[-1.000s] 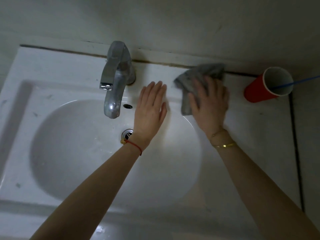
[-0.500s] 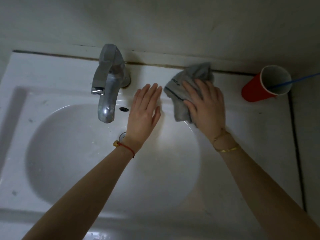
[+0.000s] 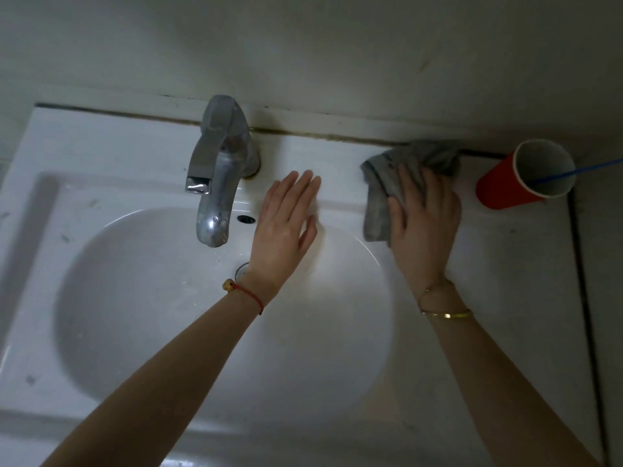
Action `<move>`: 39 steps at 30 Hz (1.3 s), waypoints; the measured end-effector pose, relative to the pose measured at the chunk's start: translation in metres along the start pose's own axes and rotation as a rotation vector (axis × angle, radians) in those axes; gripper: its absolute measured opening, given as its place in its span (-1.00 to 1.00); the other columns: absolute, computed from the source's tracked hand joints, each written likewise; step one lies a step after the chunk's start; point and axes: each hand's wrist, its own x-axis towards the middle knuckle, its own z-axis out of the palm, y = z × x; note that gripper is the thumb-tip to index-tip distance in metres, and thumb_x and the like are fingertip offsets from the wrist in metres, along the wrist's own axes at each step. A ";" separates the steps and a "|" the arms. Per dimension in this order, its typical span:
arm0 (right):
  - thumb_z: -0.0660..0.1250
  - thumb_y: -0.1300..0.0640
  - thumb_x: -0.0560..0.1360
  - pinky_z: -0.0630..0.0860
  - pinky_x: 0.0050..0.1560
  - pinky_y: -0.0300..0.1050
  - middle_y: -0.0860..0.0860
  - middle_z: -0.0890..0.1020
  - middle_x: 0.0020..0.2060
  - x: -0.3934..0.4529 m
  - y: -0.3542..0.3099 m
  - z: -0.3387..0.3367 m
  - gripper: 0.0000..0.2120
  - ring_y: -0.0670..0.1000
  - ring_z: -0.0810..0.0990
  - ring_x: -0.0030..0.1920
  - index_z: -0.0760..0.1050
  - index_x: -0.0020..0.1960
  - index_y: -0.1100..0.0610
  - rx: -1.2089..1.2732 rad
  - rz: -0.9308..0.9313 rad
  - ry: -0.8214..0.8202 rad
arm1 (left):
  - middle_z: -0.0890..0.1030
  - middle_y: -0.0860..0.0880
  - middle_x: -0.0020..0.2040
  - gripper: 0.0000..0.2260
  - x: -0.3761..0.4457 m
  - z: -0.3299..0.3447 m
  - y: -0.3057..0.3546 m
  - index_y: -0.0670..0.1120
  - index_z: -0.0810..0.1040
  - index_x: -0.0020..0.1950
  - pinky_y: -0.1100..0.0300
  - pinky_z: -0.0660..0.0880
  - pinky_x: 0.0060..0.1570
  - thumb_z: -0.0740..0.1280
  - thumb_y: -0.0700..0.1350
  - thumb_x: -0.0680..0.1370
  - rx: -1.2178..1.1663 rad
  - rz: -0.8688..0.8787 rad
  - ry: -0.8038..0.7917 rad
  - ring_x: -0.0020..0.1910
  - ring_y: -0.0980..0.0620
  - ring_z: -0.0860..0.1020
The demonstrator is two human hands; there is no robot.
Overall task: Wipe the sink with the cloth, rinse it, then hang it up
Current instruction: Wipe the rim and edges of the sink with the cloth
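A white sink (image 3: 101,139) with an oval basin fills the view. A crumpled grey cloth (image 3: 384,183) lies on its back right ledge, near the wall seam. My right hand (image 3: 421,217) presses flat on the cloth, fingers spread over it, and covers its right part. My left hand (image 3: 286,224) rests flat and open on the back rim of the basin, just right of the chrome faucet (image 3: 215,176), holding nothing. The drain (image 3: 241,269) is partly hidden behind my left wrist.
A red paper cup (image 3: 499,187) with a blue stick in it stands tilted at the back right corner, close to the cloth. A white wall runs behind the sink. A dark seam (image 3: 586,315) marks the counter's right edge.
My right hand slid the cloth left toward the faucet and then back right toward the red cup. My left hand stayed flat on the rim.
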 end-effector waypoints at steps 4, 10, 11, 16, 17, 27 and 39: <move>0.04 -0.12 0.64 0.26 0.41 0.12 0.08 0.37 0.45 0.000 -0.030 0.007 -0.52 0.16 0.33 0.41 0.25 0.51 -0.01 0.017 -0.281 -0.066 | 0.38 -0.14 0.50 -0.55 -0.001 0.000 -0.002 -0.21 0.37 0.49 -0.04 0.15 0.56 0.32 -0.18 0.60 -0.004 0.008 -0.007 0.52 -0.11 0.29; 0.02 -0.12 0.65 0.35 0.32 0.12 0.13 0.42 0.40 0.000 0.007 0.001 -0.54 0.21 0.38 0.37 0.31 0.48 0.03 0.012 0.004 0.047 | 0.38 -0.13 0.50 -0.55 0.000 0.000 -0.001 -0.20 0.36 0.50 -0.07 0.18 0.55 0.28 -0.19 0.61 -0.014 0.003 -0.016 0.53 -0.11 0.28; 0.02 -0.12 0.65 0.33 0.33 0.13 0.13 0.41 0.40 0.001 -0.006 0.004 -0.53 0.21 0.37 0.37 0.29 0.49 0.02 -0.009 -0.002 0.037 | 0.38 -0.13 0.50 -0.55 0.000 0.001 -0.002 -0.20 0.36 0.50 -0.07 0.17 0.55 0.28 -0.19 0.61 -0.011 0.005 -0.013 0.53 -0.11 0.28; 0.04 -0.12 0.64 0.23 0.41 0.07 0.08 0.38 0.44 0.006 -0.021 0.008 -0.53 0.15 0.34 0.40 0.25 0.51 -0.02 0.011 -0.307 -0.058 | 0.36 -0.15 0.51 -0.54 -0.002 0.002 -0.005 -0.21 0.36 0.49 -0.07 0.17 0.55 0.31 -0.18 0.60 0.005 0.029 -0.015 0.53 -0.12 0.29; 0.04 -0.12 0.64 0.25 0.39 0.06 0.08 0.38 0.44 0.006 -0.006 0.006 -0.53 0.15 0.35 0.39 0.26 0.50 -0.02 0.005 -0.293 -0.048 | 0.36 -0.14 0.51 -0.54 -0.001 0.001 -0.005 -0.21 0.35 0.50 -0.07 0.17 0.55 0.30 -0.18 0.61 0.003 0.028 -0.020 0.53 -0.11 0.28; 0.07 -0.13 0.63 0.24 0.41 0.06 0.06 0.40 0.42 0.017 -0.024 0.010 -0.52 0.15 0.37 0.39 0.26 0.51 -0.02 0.002 -0.356 -0.078 | 0.37 -0.15 0.50 -0.53 -0.006 -0.001 -0.002 -0.21 0.33 0.51 -0.10 0.24 0.51 0.30 -0.11 0.63 -0.024 -0.087 0.001 0.54 -0.10 0.27; 0.05 -0.19 0.63 0.27 0.39 0.08 0.07 0.40 0.42 0.028 -0.047 0.014 -0.49 0.15 0.37 0.39 0.23 0.52 -0.03 -0.042 -0.439 -0.112 | 0.41 -0.20 0.47 -0.54 -0.014 0.001 -0.006 -0.27 0.39 0.46 -0.06 0.23 0.53 0.35 -0.13 0.60 -0.025 -0.114 0.041 0.51 -0.13 0.29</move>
